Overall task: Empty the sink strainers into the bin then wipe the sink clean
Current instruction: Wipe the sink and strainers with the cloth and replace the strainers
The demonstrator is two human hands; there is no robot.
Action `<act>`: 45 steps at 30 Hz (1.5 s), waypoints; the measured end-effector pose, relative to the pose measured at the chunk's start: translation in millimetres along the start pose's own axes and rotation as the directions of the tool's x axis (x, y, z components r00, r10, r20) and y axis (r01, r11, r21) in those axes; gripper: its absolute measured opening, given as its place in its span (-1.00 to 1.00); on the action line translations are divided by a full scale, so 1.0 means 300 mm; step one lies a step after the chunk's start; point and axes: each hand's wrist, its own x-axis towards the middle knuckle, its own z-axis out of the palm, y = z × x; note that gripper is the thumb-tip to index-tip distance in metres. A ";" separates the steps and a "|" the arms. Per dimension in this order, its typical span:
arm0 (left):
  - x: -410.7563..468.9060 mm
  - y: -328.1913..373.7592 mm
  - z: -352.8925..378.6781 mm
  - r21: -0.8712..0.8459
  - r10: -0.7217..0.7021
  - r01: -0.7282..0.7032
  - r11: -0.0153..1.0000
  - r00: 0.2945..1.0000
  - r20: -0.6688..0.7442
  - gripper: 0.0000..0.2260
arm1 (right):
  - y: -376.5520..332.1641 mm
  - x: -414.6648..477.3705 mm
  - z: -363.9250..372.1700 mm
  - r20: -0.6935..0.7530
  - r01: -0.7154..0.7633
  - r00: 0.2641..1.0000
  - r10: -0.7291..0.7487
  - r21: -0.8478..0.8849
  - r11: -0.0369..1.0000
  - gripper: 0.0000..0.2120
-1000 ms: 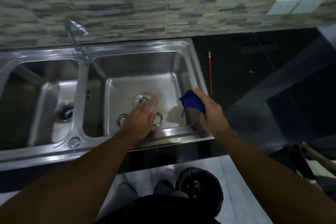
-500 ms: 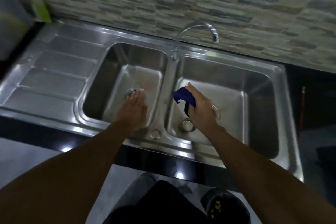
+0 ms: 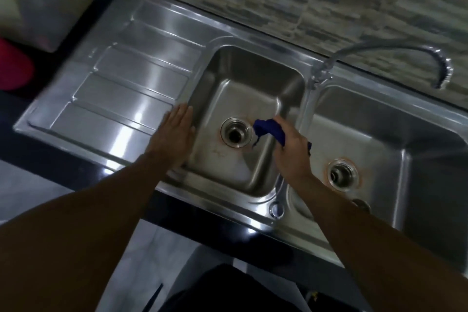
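Note:
A steel double sink (image 3: 298, 114) fills the view. The left basin holds a round strainer (image 3: 236, 132) at its drain. In the right basin sits a second strainer (image 3: 342, 174) ringed with rust stains. My right hand (image 3: 291, 153) is shut on a dark blue cloth (image 3: 268, 129) and reaches into the left basin, with the cloth just right of that strainer. Flat on the left basin's rim, at the edge of the drainboard, rests my left hand (image 3: 174, 132), fingers together and holding nothing.
The curved tap (image 3: 379, 50) arches over the right basin from the divider. A ribbed drainboard (image 3: 121, 99) lies left of the basins. A clear container (image 3: 43, 0) and a pink object (image 3: 12, 66) stand at far left. The black counter edge (image 3: 215, 220) runs along the front.
The view has swung left. My right hand carried the blue cloth from the right basin into the left one. My left hand left the left strainer and now rests on the rim.

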 end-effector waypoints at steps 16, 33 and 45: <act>0.117 -0.244 -0.001 0.107 0.025 -0.011 0.994 0.991 -0.134 -0.46 | -0.294 0.428 0.286 -0.145 0.036 0.989 -0.006 0.206 0.978 -0.42; 0.142 -0.264 0.013 0.134 0.003 0.018 0.991 0.988 -0.156 -0.44 | -0.346 0.819 0.545 0.026 0.094 0.996 -0.090 -0.258 0.962 -0.35; 0.187 -0.223 -0.012 0.110 -0.046 0.058 0.992 0.993 -0.111 -0.41 | -0.289 0.734 0.487 0.176 0.330 0.943 -0.281 -0.424 0.843 -0.22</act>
